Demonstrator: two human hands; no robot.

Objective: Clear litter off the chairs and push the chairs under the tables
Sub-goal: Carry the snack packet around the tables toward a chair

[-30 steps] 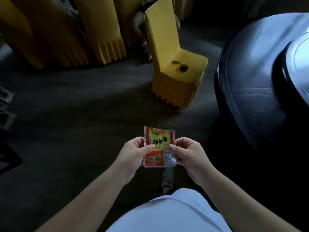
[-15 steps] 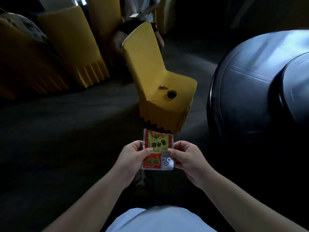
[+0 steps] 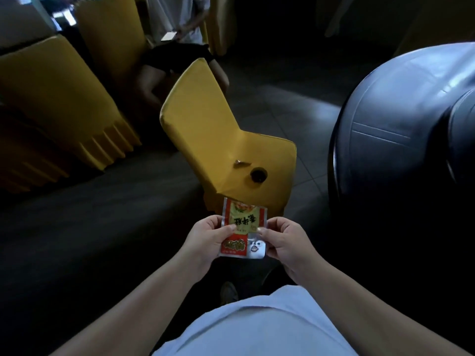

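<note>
Both hands on one snack wrapper (image 3: pixel 243 228), held flat in front of the body, low centre of view. Left hand (image 3: pixel 205 240) pinches its left edge: thumb on the printed face, other fingers curled behind it. Right hand (image 3: pixel 285 242) pinches the right edge the same way, thumb tip on the front near the middle, fingers curled behind. Fingers on both are narrow, closed onto the wrapper, not spread. Wrapper is red and yellow-green with a silver lower right corner, printed characters on it, slightly creased; can't tell if it is empty.

Just beyond the wrapper: yellow covered chair (image 3: pixel 221 140), seat facing the person, back tilted toward upper left. It stands apart from the table, not pushed under. On the seat: a small crumpled scrap (image 3: pixel 240 163) near the middle, and a dark round cap (image 3: pixel 258 175) just beside it toward the front edge. Can't tell whether the round thing is a cap or a small cup, too dark.

Right of the chair: round table with dark glossy cover (image 3: pixel 401 119), its edge near the chair's right side.

Left side: more yellow covered chairs (image 3: pixel 59 98) in a row. Behind the near chair a second person (image 3: pixel 180 47) sits, holding something pale and flat. Dark tiled floor (image 3: pixel 277 104).
</note>
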